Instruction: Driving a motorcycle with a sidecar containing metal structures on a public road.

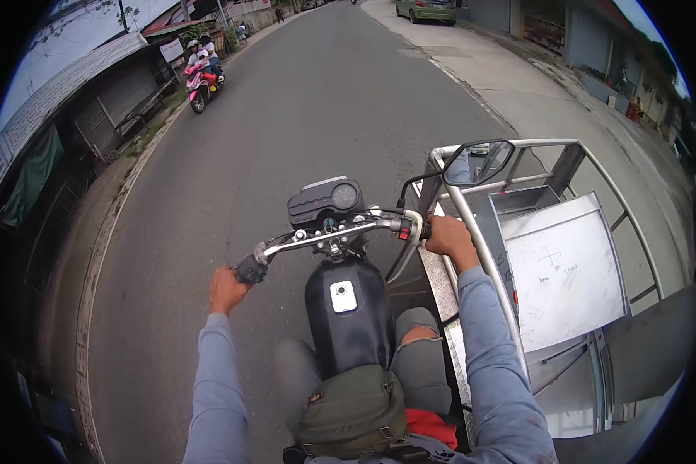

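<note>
I sit astride a motorcycle with a black fuel tank [348, 325] between my knees. My left hand [226, 289] is closed round the left end of the handlebar [290, 244], by a black switch housing. On the other side, my right hand [450, 237] wraps the right grip, next to a red switch. A dark instrument cluster [325, 199] with a round dial sits ahead of the bar. The right mirror [479, 163] stands up on a black stalk. An olive green bag [353, 412] rests in my lap.
A metal-framed sidecar [533, 143] is on my right, carrying a white panel [566, 271] with markings. The grey road [286, 100] runs ahead. A pink motorcycle [201, 83] with riders is at the left edge. A green car [425, 10] stands far right. Low buildings line both sides.
</note>
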The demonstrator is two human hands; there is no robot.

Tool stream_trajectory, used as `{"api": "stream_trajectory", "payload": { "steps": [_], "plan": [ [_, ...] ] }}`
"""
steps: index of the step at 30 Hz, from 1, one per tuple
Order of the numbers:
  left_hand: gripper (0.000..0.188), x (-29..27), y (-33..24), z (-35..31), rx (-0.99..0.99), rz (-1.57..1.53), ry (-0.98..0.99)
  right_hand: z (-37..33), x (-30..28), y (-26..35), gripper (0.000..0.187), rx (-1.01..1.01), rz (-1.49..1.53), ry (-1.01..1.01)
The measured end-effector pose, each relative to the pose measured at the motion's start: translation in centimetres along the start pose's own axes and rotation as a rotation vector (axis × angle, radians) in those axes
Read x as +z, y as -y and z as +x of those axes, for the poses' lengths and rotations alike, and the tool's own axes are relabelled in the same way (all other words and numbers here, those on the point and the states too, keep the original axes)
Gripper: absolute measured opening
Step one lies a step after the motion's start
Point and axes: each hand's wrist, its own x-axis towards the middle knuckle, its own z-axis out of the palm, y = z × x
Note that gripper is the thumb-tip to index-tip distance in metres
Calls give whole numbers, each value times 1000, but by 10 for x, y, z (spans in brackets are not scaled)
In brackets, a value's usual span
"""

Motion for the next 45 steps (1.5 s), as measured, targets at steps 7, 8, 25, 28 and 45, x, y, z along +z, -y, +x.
{"api": "stream_trajectory", "payload": {
  "steps": [7, 8, 25, 28, 45],
  "plan": [
    [45, -5, -7, -4, 11, 16, -23, -2, 6, 1, 54, 8, -16, -18],
    [45, -2, -6, -5, 41, 5, -46, -3, 7, 0, 54, 16, -2, -12],
    [54, 2, -4, -5, -18, -47, -44, -8, 3, -1, 51, 50, -33, -84],
    [52, 5, -13, -4, 19, -25, -21, 7, 13, -14, 59, 27, -44, -105],
    [41, 1, -13, -10, 2, -82, -90, 9, 13, -10, 43, -22, -75, -181]
  ]
}}
